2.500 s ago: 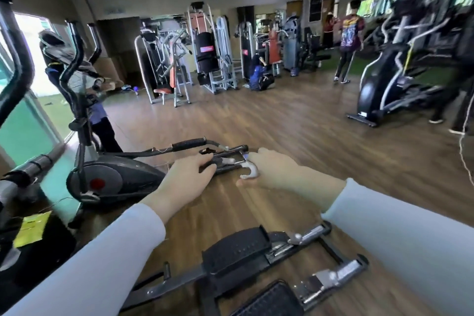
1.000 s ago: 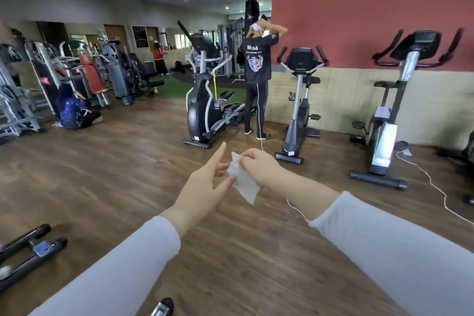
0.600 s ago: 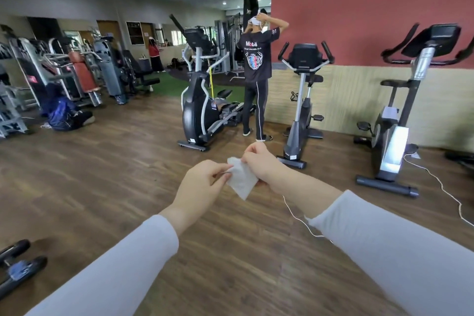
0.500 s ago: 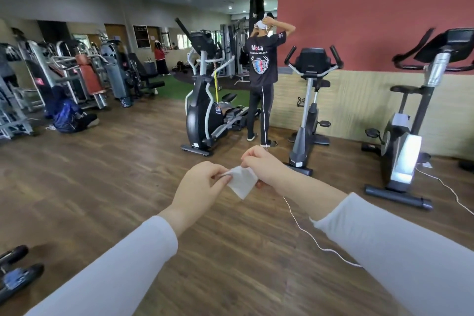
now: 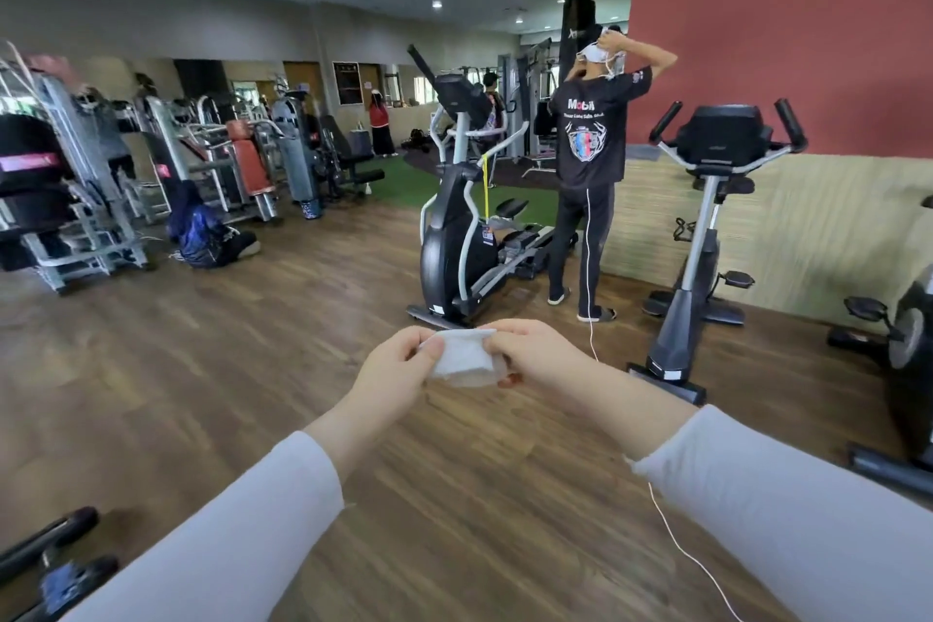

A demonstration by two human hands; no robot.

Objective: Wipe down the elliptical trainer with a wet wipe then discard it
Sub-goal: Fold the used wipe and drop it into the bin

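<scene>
In the head view a white wipe point(image 5: 462, 359) is pinched at either end by the left hand point(image 5: 399, 369) and the right hand point(image 5: 542, 359), held in the air over a brown plank floor point(image 5: 202, 369). An elliptical point(image 5: 454, 248) and a bike point(image 5: 704, 227) are stood near a red wall point(image 5: 782, 15), a person point(image 5: 588, 152) between them, weight machines point(image 5: 75, 177) at the left; blurred dark rails point(image 5: 48, 536) at bottom left are perhaps another trainer's.

A standing person's black T-shirt point(image 5: 595, 157) reads "Mobil".
</scene>
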